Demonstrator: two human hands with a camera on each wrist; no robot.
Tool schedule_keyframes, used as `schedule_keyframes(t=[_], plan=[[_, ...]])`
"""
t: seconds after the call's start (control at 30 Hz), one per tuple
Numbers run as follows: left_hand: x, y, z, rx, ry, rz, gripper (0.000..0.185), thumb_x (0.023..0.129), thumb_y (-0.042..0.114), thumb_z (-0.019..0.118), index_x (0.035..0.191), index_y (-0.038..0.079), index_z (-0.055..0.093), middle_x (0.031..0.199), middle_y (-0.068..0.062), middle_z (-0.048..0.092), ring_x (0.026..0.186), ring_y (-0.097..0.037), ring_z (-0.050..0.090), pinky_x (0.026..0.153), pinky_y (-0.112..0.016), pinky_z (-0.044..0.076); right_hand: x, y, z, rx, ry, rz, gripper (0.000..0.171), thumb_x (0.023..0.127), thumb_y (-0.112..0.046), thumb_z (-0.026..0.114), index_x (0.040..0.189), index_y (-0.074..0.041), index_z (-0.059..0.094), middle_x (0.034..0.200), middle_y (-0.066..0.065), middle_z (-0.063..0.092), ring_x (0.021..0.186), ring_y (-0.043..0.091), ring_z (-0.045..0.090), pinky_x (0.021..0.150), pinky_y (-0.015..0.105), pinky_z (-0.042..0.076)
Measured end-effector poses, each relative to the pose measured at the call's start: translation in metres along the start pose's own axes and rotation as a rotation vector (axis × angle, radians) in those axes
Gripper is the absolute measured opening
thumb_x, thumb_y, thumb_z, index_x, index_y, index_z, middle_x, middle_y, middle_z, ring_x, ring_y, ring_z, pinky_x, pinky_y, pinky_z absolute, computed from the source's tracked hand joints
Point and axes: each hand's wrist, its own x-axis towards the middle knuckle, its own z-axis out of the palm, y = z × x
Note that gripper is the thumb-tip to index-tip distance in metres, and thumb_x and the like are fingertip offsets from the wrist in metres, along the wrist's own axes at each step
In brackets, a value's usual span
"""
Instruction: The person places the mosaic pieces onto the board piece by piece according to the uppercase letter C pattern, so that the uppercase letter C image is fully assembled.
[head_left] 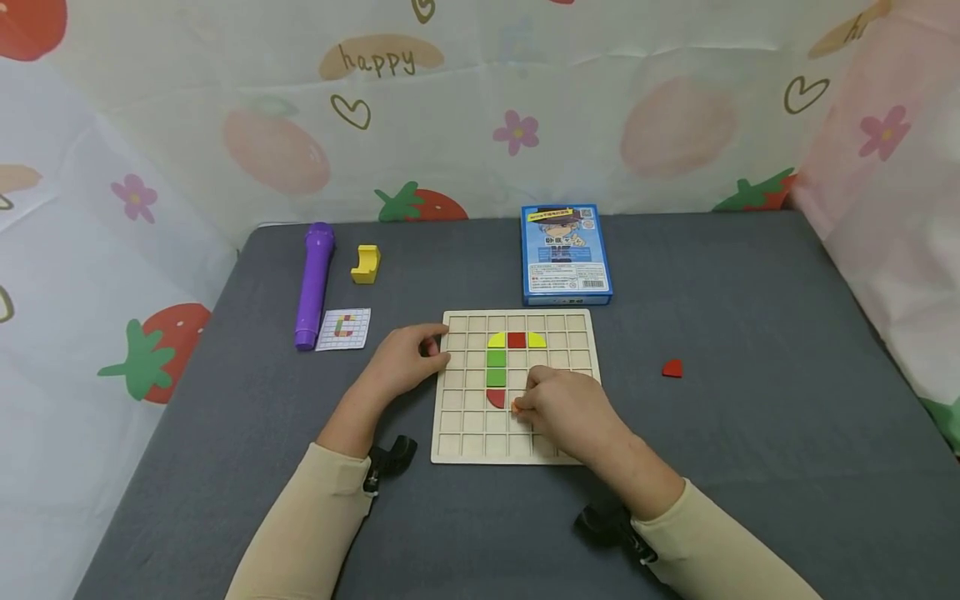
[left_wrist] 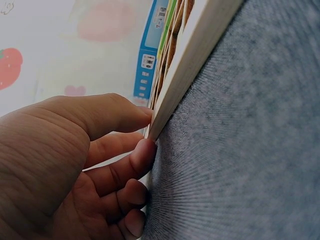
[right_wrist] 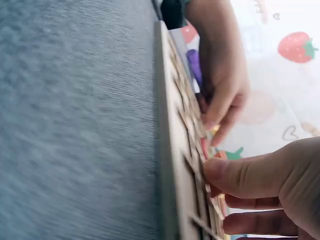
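A wooden grid board (head_left: 461, 422) lies on the table with several coloured tiles set in its squares: green tiles (head_left: 496, 358), yellow rounded ones (head_left: 537, 340), a red square (head_left: 516, 340) and a red rounded tile (head_left: 496, 398). My left hand (head_left: 405, 358) holds the board's left edge near its far corner, thumb and fingertips against the rim (left_wrist: 172, 82). Over the board, my right hand (head_left: 566, 410) pinches a small orange tile (head_left: 515, 407) between thumb and finger, just right of the red rounded tile. The hand partly hides that tile and the squares beneath.
A loose red tile (head_left: 672, 368) lies right of the board. Behind it stands a blue box (head_left: 567, 254). At the back left are a purple microphone-shaped tube (head_left: 313, 287), a yellow block (head_left: 366, 264) and a pattern card (head_left: 343, 329). Patterned cloth (head_left: 480, 125) hangs behind the table.
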Motion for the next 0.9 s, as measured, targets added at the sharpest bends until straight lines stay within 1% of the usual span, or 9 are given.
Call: schedule_keyframes(t=[0.2, 0.3, 0.4, 0.47, 0.6, 0.7, 0.77, 0.83, 0.9], plan=[[0.002, 0.002, 0.0, 0.004, -0.003, 0.003, 0.045, 0.094, 0.018, 0.071, 0.135, 0.003, 0.065, 0.082, -0.002, 0.061, 0.071, -0.017, 0.052, 0.07, -0.034, 0.041, -0.001, 0.002, 0.007, -0.04, 0.024, 0.037, 0.009, 0.086, -0.021, 0.085, 0.094, -0.021, 0.083, 0.08, -0.004, 0.055, 0.062, 0.012, 0.053, 0.051, 0.028, 0.044], [0.002, 0.002, 0.0, 0.002, -0.002, 0.001, 0.045, 0.094, 0.018, 0.071, 0.136, 0.003, 0.065, 0.082, -0.002, 0.061, 0.071, -0.017, 0.052, 0.07, -0.034, 0.041, -0.001, 0.006, 0.002, -0.012, -0.024, 0.042, 0.015, 0.09, -0.021, 0.081, 0.105, -0.019, 0.083, 0.083, -0.002, 0.055, 0.063, 0.011, 0.051, 0.053, 0.027, 0.042], [0.001, 0.001, -0.001, -0.001, 0.002, 0.001, 0.045, 0.094, 0.017, 0.071, 0.135, 0.002, 0.065, 0.082, -0.002, 0.061, 0.071, -0.017, 0.052, 0.07, -0.035, 0.041, 0.001, 0.017, -0.013, 0.037, -0.073, 0.086, 0.024, 0.094, -0.024, 0.076, 0.115, -0.014, 0.08, 0.091, 0.0, 0.059, 0.068, 0.011, 0.052, 0.057, 0.028, 0.044], [0.0, 0.001, -0.001, -0.001, 0.003, 0.003, 0.044, 0.094, 0.017, 0.071, 0.135, 0.002, 0.065, 0.082, -0.002, 0.061, 0.071, -0.017, 0.052, 0.07, -0.035, 0.041, 0.0, 0.032, -0.027, 0.051, -0.093, 0.159, 0.028, 0.096, -0.025, 0.074, 0.119, -0.011, 0.078, 0.096, 0.003, 0.06, 0.073, 0.014, 0.055, 0.061, 0.032, 0.048], [0.0, 0.001, 0.0, -0.007, -0.005, -0.001, 0.045, 0.094, 0.017, 0.071, 0.136, 0.002, 0.064, 0.082, -0.002, 0.061, 0.071, -0.017, 0.052, 0.069, -0.034, 0.041, -0.012, 0.071, -0.058, 0.048, -0.124, 0.403, 0.03, 0.095, -0.02, 0.074, 0.12, -0.003, 0.074, 0.105, 0.015, 0.064, 0.089, 0.028, 0.064, 0.073, 0.046, 0.053], [0.0, 0.002, 0.0, -0.01, -0.011, -0.004, 0.045, 0.094, 0.017, 0.07, 0.136, 0.002, 0.064, 0.083, -0.003, 0.061, 0.071, -0.017, 0.052, 0.069, -0.035, 0.041, -0.026, 0.099, -0.075, 0.049, -0.226, 0.611, 0.04, 0.093, -0.024, 0.075, 0.121, 0.005, 0.069, 0.115, 0.026, 0.064, 0.097, 0.038, 0.064, 0.08, 0.054, 0.051], [0.0, 0.003, 0.0, -0.011, -0.01, -0.01, 0.045, 0.094, 0.017, 0.071, 0.136, 0.003, 0.064, 0.083, -0.003, 0.061, 0.071, -0.017, 0.052, 0.069, -0.035, 0.041, -0.034, 0.113, -0.08, 0.059, -0.283, 0.721, 0.049, 0.092, -0.03, 0.076, 0.12, 0.007, 0.066, 0.118, 0.029, 0.063, 0.097, 0.04, 0.063, 0.08, 0.055, 0.05], [-0.001, 0.003, 0.0, -0.008, -0.006, -0.013, 0.045, 0.093, 0.017, 0.071, 0.136, 0.003, 0.064, 0.083, -0.002, 0.061, 0.071, -0.017, 0.052, 0.07, -0.035, 0.041, -0.038, 0.123, -0.081, 0.078, -0.302, 0.79, 0.051, 0.091, -0.034, 0.077, 0.116, 0.009, 0.066, 0.114, 0.028, 0.065, 0.092, 0.039, 0.063, 0.077, 0.053, 0.05], [0.0, 0.003, 0.0, -0.008, -0.003, -0.011, 0.045, 0.093, 0.017, 0.071, 0.136, 0.003, 0.065, 0.083, -0.002, 0.061, 0.071, -0.017, 0.052, 0.07, -0.035, 0.041, -0.04, 0.129, -0.079, 0.097, -0.278, 0.806, 0.043, 0.091, -0.032, 0.076, 0.108, 0.007, 0.068, 0.105, 0.025, 0.067, 0.085, 0.036, 0.062, 0.074, 0.051, 0.05]])
